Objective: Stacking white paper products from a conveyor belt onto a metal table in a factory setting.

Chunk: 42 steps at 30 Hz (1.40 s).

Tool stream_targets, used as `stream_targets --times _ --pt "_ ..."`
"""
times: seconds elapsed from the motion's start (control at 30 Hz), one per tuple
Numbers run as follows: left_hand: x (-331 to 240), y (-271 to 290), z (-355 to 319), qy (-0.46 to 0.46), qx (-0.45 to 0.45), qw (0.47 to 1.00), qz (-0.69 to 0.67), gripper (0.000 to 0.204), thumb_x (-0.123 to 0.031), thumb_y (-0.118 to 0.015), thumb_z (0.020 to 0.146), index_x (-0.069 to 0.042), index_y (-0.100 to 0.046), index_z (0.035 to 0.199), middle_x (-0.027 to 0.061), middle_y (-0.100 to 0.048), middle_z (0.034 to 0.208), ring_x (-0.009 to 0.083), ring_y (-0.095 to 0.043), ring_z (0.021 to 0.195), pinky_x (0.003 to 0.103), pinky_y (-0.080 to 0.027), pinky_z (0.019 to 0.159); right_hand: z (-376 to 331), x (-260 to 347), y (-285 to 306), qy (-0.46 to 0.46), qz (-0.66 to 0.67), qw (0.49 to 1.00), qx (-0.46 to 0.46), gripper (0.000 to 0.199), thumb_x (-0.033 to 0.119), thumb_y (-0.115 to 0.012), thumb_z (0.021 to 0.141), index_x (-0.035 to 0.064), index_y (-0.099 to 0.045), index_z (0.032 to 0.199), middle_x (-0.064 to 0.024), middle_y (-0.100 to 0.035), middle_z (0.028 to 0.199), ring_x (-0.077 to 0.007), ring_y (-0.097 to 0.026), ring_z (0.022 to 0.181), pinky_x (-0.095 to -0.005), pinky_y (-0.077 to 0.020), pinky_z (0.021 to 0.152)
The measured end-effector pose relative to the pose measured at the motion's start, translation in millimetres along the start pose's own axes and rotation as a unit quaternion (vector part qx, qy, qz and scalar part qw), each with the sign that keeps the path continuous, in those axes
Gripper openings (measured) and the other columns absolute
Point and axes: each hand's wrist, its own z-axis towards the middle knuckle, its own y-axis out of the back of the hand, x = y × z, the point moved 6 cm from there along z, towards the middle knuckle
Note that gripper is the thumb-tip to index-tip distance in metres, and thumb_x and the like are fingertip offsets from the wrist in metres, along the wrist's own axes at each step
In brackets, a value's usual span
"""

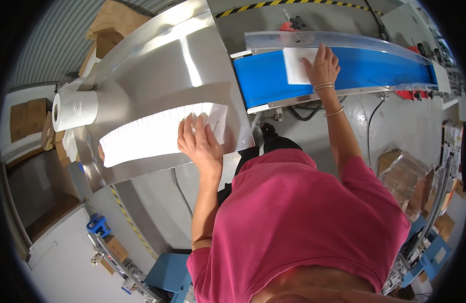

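Envelopes [152, 136] in a long fanned row across the steel tabletop [162, 65], running from beside the paper roll [75, 109] toward the near right edge. Left hand [200, 144] spread flat, fingers wide, pressing down on the right end of the row, gripping nothing. Right hand [321, 64] stretched out over the blue belt [374, 68], palm down and fingers open on a single white sheet [296, 65] lying at the belt's left end, touching rather than clasping it. Judging by the layout: one piece already laid on the belt, nearly the whole row left on the tabletop, so only an early share done. Rest of the belt bare to the right. Cardboard boxes [28, 116] at far left, crumpled wrapping [402, 174] on the floor at right.
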Motion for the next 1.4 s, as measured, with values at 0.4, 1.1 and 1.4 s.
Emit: stream_targets --times 0.4,1.1,1.4 --pt "-2 1 -2 -0.032 0.011 0.999 -0.006 0.026 -0.007 -0.063 0.082 -0.010 -0.066 0.107 0.0131 -0.049 0.127 0.0354 -0.042 0.121 0.047 -0.030 0.100 -65 205 31 0.264 0.522 0.665 0.465 0.035 0.012 -0.071 0.076 0.0093 -0.059 0.109 -0.0055 -0.056 0.112 -0.0207 -0.056 0.099 -0.0327 -0.0487 0.084" --pt "16 5 -1 -0.007 -0.017 1.000 -0.011 0.030 -0.002 -0.062 0.081 -0.009 -0.064 0.110 0.0135 -0.050 0.126 0.0360 -0.043 0.119 0.047 -0.030 0.099 -25 130 28 0.203 0.440 0.834 0.262 0.043 0.013 -0.074 0.074 0.0098 -0.058 0.113 -0.0098 -0.059 0.107 -0.0246 -0.060 0.096 -0.0358 -0.0495 0.081" --pt "8 8 10 -0.005 -0.028 0.999 -0.024 0.032 -0.007 -0.064 0.081 -0.006 -0.062 0.113 0.0139 -0.047 0.130 0.0395 -0.037 0.124 0.052 -0.026 0.101 -73 215 20 0.311 0.481 0.665 0.480 0.036 0.016 -0.068 0.080 0.0062 -0.056 0.112 -0.0094 -0.058 0.107 -0.0246 -0.057 0.096 -0.0350 -0.0462 0.084"
